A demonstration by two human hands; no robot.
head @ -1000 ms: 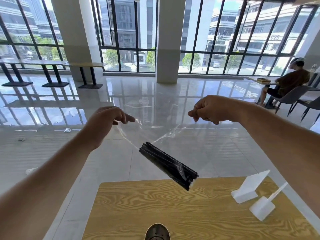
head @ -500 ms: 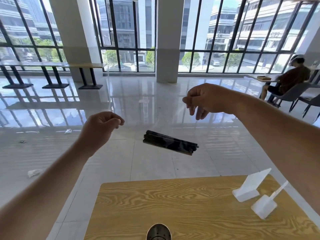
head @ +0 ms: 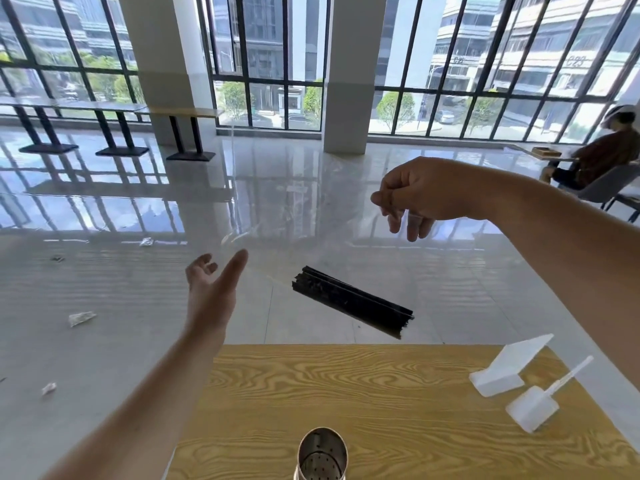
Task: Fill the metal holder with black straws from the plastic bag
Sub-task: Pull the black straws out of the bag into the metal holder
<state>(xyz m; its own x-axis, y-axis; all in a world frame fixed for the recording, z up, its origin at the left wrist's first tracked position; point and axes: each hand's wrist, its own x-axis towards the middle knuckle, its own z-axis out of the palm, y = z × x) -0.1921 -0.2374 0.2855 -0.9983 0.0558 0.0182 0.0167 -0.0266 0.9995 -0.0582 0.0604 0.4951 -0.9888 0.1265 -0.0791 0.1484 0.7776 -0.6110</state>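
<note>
Right grip (head: 412,199) pinches the plastic bag (head: 273,277); left grip (head: 211,285) is spread, empty. Cup the black straws (head: 353,301), hanging beyond the metal holder (head: 322,452), from below before tipping.

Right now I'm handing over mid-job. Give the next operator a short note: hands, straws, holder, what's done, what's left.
Left hand: open, palm up, holding nothing.
Right hand: thumb and forefinger pinch the clear plastic bag; the film is hard to see.
Black straws: one tilted bundle inside the bag, in the air beyond the wooden table.
Metal holder: on the table's near edge, bare perforated bottom showing.
Done: no straws in the holder.
Left: take the straws out of the bag and stand them in the holder.
</note>
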